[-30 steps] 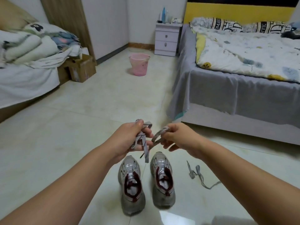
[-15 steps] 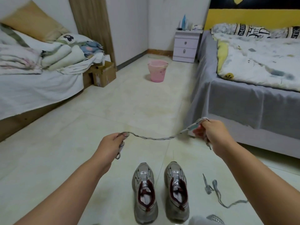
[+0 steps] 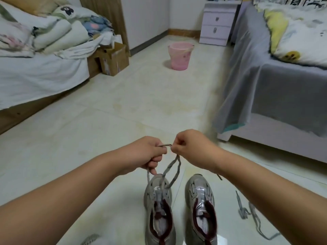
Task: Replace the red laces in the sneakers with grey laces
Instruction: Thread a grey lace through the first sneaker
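Observation:
Two silver-grey sneakers with dark red lining stand side by side on the floor, the left sneaker [image 3: 158, 207] and the right sneaker [image 3: 201, 206], toes away from me. Above them my left hand [image 3: 146, 156] and my right hand [image 3: 189, 147] are close together, each pinching a grey lace [image 3: 169, 171]. A short stretch of it runs between my fingers, and a loop hangs down over the left sneaker's toe. A second grey lace [image 3: 251, 213] lies loose on the floor to the right of the sneakers, partly hidden by my right forearm.
A grey-sheeted bed [image 3: 276, 89] fills the right side, and a white-covered bed with piled bedding [image 3: 40, 68] the left. A cardboard box [image 3: 113, 59], a pink bucket [image 3: 179, 56] and a white nightstand [image 3: 216, 23] stand further back on the tiled floor.
My hands were wide apart with the grey lace stretched between them; they have come together above the sneakers, so the lace hangs in a loop. The camera has tilted down.

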`<state>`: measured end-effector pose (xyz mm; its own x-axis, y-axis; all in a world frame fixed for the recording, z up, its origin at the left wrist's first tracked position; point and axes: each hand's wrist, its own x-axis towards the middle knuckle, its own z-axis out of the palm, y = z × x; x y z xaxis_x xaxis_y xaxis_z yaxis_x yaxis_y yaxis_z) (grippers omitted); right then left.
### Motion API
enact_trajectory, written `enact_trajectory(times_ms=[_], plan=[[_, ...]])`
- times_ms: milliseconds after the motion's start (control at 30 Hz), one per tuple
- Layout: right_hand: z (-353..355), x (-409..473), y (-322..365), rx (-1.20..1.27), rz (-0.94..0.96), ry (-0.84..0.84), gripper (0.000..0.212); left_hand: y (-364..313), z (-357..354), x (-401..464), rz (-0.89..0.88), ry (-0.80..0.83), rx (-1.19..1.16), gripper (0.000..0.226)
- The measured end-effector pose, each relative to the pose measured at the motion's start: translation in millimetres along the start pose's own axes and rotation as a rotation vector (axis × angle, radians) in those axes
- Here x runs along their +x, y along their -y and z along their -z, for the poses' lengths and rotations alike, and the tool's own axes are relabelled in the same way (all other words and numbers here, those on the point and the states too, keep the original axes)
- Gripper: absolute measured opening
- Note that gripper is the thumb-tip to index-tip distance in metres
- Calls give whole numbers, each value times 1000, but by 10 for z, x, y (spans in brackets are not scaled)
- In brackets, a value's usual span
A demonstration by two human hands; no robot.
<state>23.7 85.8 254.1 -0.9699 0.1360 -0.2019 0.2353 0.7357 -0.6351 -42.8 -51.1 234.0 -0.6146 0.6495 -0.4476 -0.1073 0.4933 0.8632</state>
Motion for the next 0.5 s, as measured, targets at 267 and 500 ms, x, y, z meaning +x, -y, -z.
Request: enact_trajectory(times_ms=[267,500], plan=[[-163,524,-1059,258,-212,-50,23,962,532,512,84,56,-232,31],[-608,902,-1483,503,-364,74,24,1472,494,906,172,-389,-111,11]])
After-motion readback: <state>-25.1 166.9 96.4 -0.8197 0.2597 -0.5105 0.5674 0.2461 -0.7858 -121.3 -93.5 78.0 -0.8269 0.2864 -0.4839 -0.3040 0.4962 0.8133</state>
